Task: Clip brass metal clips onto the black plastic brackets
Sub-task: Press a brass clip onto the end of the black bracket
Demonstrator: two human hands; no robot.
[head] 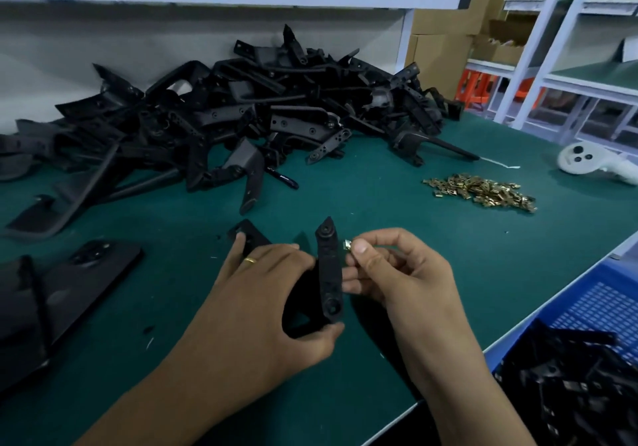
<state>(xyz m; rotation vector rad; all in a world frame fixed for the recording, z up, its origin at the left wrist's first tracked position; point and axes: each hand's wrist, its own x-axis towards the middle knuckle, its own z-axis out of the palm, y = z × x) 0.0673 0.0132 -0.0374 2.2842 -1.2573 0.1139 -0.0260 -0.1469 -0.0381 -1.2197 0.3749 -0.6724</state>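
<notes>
Green bench (379, 204) fills the frame; at lower centre the left hand (262, 293) grips a black bracket (329, 273) upright, long axis vertical. Just right of its upper edge, the right hand (397, 273) pinches a brass clip (347, 245), fingers curled.

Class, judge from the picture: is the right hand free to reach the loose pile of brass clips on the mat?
Probably yes: bare green mat lies between the right hand and the pile of brass clips, though the hand already pinches a clip.
</notes>
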